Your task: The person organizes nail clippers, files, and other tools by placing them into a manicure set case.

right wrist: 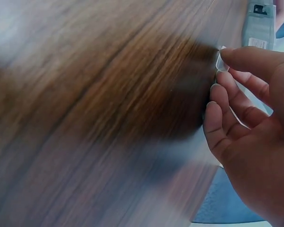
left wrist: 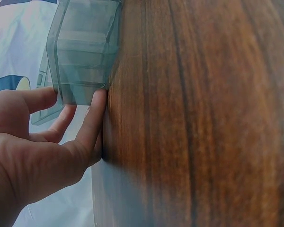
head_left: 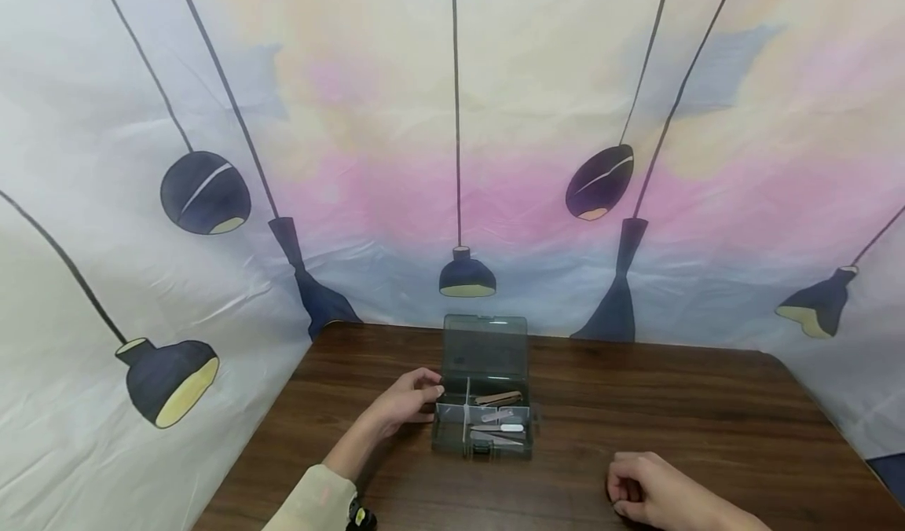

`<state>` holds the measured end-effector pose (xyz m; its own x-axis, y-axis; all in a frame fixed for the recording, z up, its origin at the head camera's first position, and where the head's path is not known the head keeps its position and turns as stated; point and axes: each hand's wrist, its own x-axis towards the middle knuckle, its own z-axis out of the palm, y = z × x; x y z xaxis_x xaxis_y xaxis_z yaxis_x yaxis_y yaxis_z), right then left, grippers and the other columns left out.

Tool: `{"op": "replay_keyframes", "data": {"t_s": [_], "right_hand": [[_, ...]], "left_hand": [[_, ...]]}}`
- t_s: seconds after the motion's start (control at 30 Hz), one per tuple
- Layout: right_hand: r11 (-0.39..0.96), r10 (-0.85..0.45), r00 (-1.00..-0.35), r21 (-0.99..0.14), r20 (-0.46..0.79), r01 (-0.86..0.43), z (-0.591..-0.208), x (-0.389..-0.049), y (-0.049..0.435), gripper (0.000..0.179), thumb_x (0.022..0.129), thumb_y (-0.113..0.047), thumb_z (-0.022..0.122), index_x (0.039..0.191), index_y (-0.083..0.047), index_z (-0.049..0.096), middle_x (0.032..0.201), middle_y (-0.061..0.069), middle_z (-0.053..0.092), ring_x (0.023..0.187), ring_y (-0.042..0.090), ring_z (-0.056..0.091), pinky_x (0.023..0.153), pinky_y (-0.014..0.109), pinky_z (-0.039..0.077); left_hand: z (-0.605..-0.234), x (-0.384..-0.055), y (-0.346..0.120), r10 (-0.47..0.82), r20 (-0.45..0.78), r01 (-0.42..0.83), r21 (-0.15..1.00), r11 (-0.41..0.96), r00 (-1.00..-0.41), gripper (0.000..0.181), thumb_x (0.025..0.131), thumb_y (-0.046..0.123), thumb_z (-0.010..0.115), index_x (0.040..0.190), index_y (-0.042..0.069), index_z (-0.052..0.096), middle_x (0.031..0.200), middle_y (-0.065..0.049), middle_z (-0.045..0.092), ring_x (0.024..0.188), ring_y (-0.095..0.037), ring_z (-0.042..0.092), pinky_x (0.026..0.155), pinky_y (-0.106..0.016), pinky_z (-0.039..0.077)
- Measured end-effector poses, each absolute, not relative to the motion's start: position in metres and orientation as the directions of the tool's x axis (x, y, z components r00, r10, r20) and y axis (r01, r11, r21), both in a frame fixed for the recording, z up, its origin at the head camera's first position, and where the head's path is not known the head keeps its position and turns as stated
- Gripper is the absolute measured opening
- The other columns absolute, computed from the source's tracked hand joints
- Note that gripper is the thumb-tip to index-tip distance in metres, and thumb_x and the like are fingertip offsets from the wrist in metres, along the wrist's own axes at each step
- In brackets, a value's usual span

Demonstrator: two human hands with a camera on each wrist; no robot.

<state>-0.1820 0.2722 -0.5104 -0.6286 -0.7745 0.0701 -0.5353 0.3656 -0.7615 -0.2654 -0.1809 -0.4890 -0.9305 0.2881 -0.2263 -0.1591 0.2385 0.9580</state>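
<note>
A clear grey-green plastic box (head_left: 452, 437) with its lid (head_left: 485, 346) raised stands on the table. Its right-hand compartments hold a long tan tool (head_left: 498, 397), a short pale piece (head_left: 497, 415) and slim metal tools, one with a white handle (head_left: 512, 428). My left hand (head_left: 406, 397) is at the box's left side, its fingers (left wrist: 98, 101) extended and fingertips touching the wall. To the right of the box, my right hand (head_left: 650, 488) is low over the table with curled fingers. Its thumb and forefinger pinch a small clear piece (right wrist: 221, 61), mostly hidden.
The dark wood table (head_left: 566, 484) runs back to a cloth backdrop (head_left: 396, 122) printed with hanging lamps. A black strap device (head_left: 362, 515) sits at my left wrist, next to a pale sleeve (head_left: 314, 499).
</note>
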Motion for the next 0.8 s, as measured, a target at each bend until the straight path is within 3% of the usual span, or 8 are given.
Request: {"op": "replay_keyframes", "data": {"t_s": [0.2, 0.37, 0.63, 0.8], "right_hand": [[0.362, -0.769, -0.634, -0.764, 0.079, -0.534, -0.503, -0.185, 0.260, 0.015, 0.100, -0.012, 0.074, 0.094, -0.021, 0.065, 0.086, -0.017, 0.059, 0.070, -0.005, 0.052, 0.056, 0.022, 0.052], [0.352, -0.754, -0.635, -0.713, 0.167, -0.606, -0.491, -0.194, 0.241, 0.022, 0.098, -0.008, 0.076, 0.091, -0.025, 0.065, 0.083, -0.017, 0.059, 0.068, -0.004, 0.051, 0.054, 0.022, 0.051], [0.396, -0.702, -0.647, -0.593, 0.297, -0.701, -0.474, -0.218, 0.185, 0.031, 0.091, -0.002, 0.081, 0.088, -0.028, 0.064, 0.084, -0.018, 0.057, 0.070, -0.001, 0.054, 0.058, 0.020, 0.050], [0.395, -0.694, -0.649, -0.589, 0.311, -0.705, -0.466, -0.234, 0.149, 0.028, 0.092, -0.001, 0.080, 0.087, -0.025, 0.066, 0.084, -0.015, 0.058, 0.071, 0.003, 0.056, 0.060, 0.021, 0.052]], "left_hand": [[-0.489, -0.265, -0.180, 0.295, -0.228, -0.160, 0.958, 0.240, -0.928, 0.037, 0.109, 0.017, 0.060, 0.137, -0.005, 0.053, 0.133, -0.020, 0.056, 0.125, -0.035, 0.060, 0.088, -0.045, 0.062], [-0.488, -0.264, -0.179, 0.296, -0.231, -0.161, 0.957, 0.243, -0.927, 0.036, 0.108, 0.016, 0.060, 0.137, -0.005, 0.054, 0.133, -0.020, 0.056, 0.126, -0.035, 0.059, 0.089, -0.045, 0.062], [-0.486, -0.263, -0.181, 0.283, -0.234, -0.166, 0.955, 0.245, -0.930, 0.036, 0.108, 0.015, 0.060, 0.137, -0.005, 0.054, 0.134, -0.020, 0.055, 0.127, -0.036, 0.059, 0.089, -0.045, 0.061], [-0.488, -0.262, -0.181, 0.280, -0.233, -0.166, 0.956, 0.243, -0.931, 0.035, 0.109, 0.015, 0.059, 0.137, -0.004, 0.054, 0.134, -0.020, 0.055, 0.128, -0.037, 0.058, 0.089, -0.046, 0.061]]}}
